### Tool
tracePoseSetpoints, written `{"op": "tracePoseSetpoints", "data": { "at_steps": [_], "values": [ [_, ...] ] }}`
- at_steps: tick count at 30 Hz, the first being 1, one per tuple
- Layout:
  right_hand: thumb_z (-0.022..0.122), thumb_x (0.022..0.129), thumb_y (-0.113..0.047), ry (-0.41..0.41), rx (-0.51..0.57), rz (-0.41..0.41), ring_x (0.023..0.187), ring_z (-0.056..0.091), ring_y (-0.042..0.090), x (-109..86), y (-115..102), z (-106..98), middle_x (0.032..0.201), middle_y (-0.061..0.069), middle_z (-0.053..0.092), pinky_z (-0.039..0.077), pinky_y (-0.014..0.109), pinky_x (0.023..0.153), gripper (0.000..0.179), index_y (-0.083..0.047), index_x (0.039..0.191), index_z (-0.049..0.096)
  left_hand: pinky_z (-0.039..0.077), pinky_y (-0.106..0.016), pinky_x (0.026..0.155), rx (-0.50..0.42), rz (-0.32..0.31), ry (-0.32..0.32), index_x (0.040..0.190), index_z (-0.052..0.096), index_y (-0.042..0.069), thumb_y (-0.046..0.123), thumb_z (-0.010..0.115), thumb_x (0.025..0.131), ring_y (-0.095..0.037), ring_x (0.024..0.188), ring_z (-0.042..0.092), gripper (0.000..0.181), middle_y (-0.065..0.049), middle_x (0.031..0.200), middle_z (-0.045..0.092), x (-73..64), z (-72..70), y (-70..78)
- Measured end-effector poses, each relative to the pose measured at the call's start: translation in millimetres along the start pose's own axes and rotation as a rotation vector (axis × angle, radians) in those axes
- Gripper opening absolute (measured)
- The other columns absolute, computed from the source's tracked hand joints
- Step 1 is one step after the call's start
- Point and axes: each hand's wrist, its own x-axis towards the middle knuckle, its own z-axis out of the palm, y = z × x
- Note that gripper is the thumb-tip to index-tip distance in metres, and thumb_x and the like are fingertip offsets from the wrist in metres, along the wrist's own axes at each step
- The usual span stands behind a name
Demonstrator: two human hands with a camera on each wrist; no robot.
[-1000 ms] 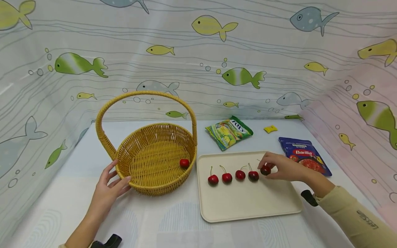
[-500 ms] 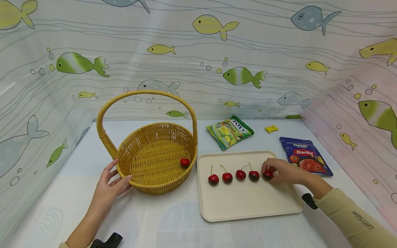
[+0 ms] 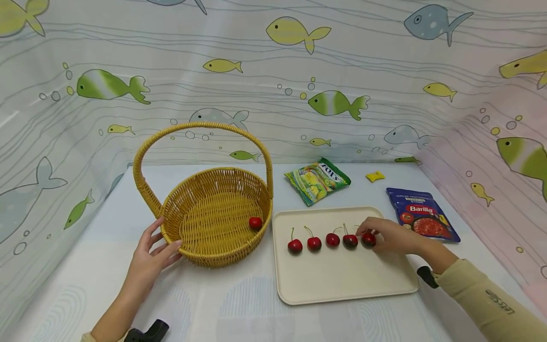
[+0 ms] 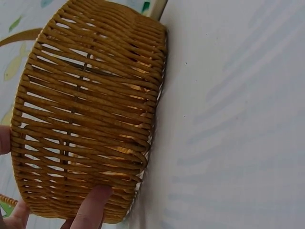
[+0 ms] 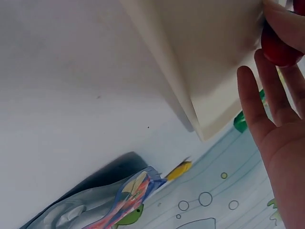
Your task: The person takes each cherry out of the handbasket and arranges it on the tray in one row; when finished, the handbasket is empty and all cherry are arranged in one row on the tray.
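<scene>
My left hand (image 3: 149, 256) holds the near left side of a round wicker basket (image 3: 222, 259) with a tall arched handle. In the left wrist view, a finger (image 4: 93, 207) lies against the basket's woven outer wall (image 4: 86, 114). One red cherry (image 3: 255, 223) lies inside, toward the right wall. To the right, my right hand (image 3: 391, 236) pinches a dark red cherry (image 3: 368, 240) low over a cream tray (image 3: 333, 280). It is at the right end of a row of several stemmed cherries (image 3: 314, 244). In the right wrist view, the thumb covers part of the held cherry (image 5: 279, 50).
Behind the tray lies a green FOX'S candy bag (image 3: 318, 181), with a small yellow packet (image 3: 375, 176) to its right. A blue Barilla pouch (image 3: 423, 216) lies beside the tray's far right corner, near the right forearm. Fish-printed sheeting (image 3: 256, 95) stands behind the table.
My right hand has lowered the cherry slightly toward the tray, beside the row's rightmost cherry. My left hand and the basket have stayed in place.
</scene>
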Motion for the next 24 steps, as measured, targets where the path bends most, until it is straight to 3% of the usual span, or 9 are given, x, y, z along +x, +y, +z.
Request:
{"op": "tracePoseSetpoints", "data": {
  "at_steps": [10, 17, 24],
  "values": [
    [0.075, 0.073, 0.002, 0.016, 0.016, 0.049, 0.102, 0.053, 0.028, -4.1, -8, -12, 0.111, 0.006, 0.059, 0.047, 0.051, 0.085, 0.052, -0.007, 0.12, 0.055, 0.054, -0.029, 0.075, -0.016, 0.002, -0.018, 0.148, 0.017, 0.034, 0.029, 0.068, 0.086, -0.009, 0.106, 0.049, 0.08, -0.026, 0.142, 0.017, -1.4, -1.5, 2.6],
    [0.074, 0.074, 0.004, 0.069, -0.026, 0.014, 0.1, 0.054, 0.029, -0.4, -24, -27, 0.111, 0.006, 0.057, 0.049, 0.049, 0.082, 0.049, -0.008, 0.119, 0.057, 0.054, -0.027, 0.074, -0.035, 0.0, -0.015, 0.148, 0.018, 0.032, 0.025, 0.068, 0.087, -0.002, 0.101, 0.05, 0.079, -0.025, 0.141, 0.017, -3.0, -0.9, 8.9],
    [0.075, 0.076, 0.0, 0.073, -0.059, -0.024, 0.101, 0.054, 0.021, 17.2, -48, -42, 0.11, -0.003, 0.056, 0.051, 0.039, 0.083, 0.044, -0.014, 0.114, 0.061, 0.054, -0.024, 0.074, -0.018, -0.036, -0.011, 0.15, 0.013, 0.025, 0.021, 0.065, 0.089, -0.009, 0.106, 0.046, 0.08, -0.025, 0.143, 0.016, -10.5, 6.1, 28.4]
  ]
}}
